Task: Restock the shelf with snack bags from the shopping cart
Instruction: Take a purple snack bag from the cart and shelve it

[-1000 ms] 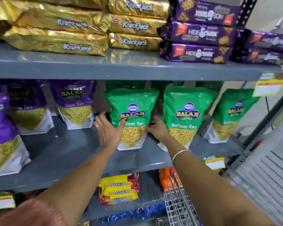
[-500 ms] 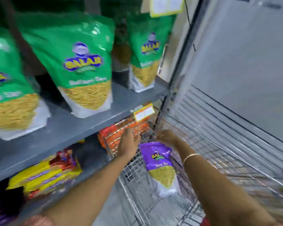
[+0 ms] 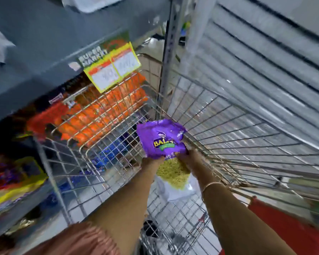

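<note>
A: Purple snack bag (image 3: 160, 139) down inside the shopping cart (image 3: 228, 115), near its far wall, top end up and tilted toward the shelf (image 3: 44, 57). Held on both flanks at about mid-height.

B: Left hand (image 3: 152, 161) on the bag's left edge, right hand (image 3: 189, 156) on its right, both wrapped round the sides. Fingers mostly hidden behind the film; closed on the bag by the look of it, but exact spread not to be told.

A: Best lifted straight up, clear of the cart's wire rim, before swinging toward the shelf. Light squeeze only — crisp contents, crushable.

B: Worth supporting the white bottom end too; limp and sagging below the hands.

A: Both forearms reaching down and forward into the cart, roughly parallel, wrists close together, bangle (image 3: 213, 184) on the right wrist.
</note>
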`<state>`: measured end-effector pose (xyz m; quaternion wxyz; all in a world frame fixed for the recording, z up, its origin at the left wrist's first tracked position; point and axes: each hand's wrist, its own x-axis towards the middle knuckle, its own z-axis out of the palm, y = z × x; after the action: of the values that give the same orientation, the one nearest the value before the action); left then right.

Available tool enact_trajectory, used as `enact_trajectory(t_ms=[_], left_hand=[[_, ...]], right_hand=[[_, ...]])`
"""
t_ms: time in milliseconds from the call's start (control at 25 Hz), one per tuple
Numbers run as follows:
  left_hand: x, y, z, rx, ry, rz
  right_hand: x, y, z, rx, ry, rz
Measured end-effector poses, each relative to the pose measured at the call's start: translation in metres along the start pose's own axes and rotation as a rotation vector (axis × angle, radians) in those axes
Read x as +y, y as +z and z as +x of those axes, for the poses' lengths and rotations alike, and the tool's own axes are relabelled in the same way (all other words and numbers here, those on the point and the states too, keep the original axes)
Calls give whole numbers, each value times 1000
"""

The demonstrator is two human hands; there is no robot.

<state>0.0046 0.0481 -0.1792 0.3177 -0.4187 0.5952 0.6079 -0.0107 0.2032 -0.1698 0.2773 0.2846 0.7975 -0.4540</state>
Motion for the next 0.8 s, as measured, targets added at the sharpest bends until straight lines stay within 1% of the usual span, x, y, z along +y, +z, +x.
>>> enact_trajectory(t_ms=[40, 120, 240, 360, 520, 680, 800], left_hand=[[-4, 1, 6, -16, 1, -5], [-15, 3, 10, -26, -15, -89], [-14, -2, -8, -27, 19, -109], [-1, -12, -35, -7, 98, -67], [50, -37, -103, 59, 327, -42], [96, -72, -179, 32, 523, -16], [117, -106, -255, 38, 694, 1]], right_hand=[[-2, 0, 0, -51, 15, 58], [-4, -4, -3, -87, 45, 99], [-3, -13, -13, -161, -11, 146], [-21, -22, -43, -171, -91, 208], [-70, -34, -97, -158, -230, 295], [-132, -49, -164, -133, -381, 333], [-180, -60, -229, -212, -514, 297]])
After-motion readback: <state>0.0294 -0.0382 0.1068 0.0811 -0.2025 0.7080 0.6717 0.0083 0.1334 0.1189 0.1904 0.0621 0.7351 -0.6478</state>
